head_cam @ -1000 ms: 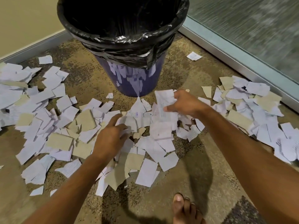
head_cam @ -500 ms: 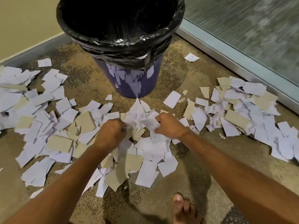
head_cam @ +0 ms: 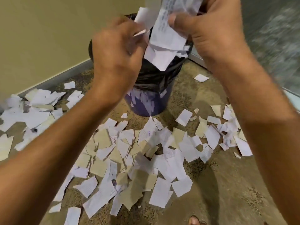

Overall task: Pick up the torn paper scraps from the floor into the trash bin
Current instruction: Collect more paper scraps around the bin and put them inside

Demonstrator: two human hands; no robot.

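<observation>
While loose scraps (head_cam: 40, 103) lie heaped at the left edge of the frame along the wall, the left hand (head_cam: 116, 52) is raised in the upper middle, fingers curled and pinching a few small white pieces (head_cam: 142, 15). Just right of it, the right hand (head_cam: 211, 28) grips a crumpled bunch of paper (head_cam: 164, 39) that hangs above the trash bin (head_cam: 146, 103) with its black liner. Below, across the middle and right of the frame, the main spread of paper (head_cam: 138, 159) covers the carpet. I judge these scraps very light, limp and apt to flutter or slip out singly; gathering overlapping pieces into a bunch and squeezing from both sides should hold better than pinching edges.
</observation>
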